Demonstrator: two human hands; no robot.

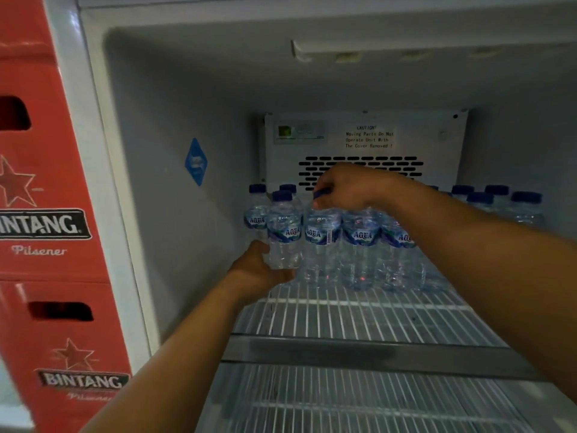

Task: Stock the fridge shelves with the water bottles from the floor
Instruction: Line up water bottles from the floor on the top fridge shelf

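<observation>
Red crates [53, 182] flank the fridge wall [175, 214]; the left hand [257, 268] grips the first bottle [282, 235] low, the right hand [346, 189] pinches the cap of the second bottle [321, 242], and other bottles [499, 201] crowd the wire shelf [359, 314] behind.

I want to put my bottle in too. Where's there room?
The wire shelf is bare in front of the bottle row, up to the front rail. The back is crowded: left hand and right hand grip bottles there.
</observation>
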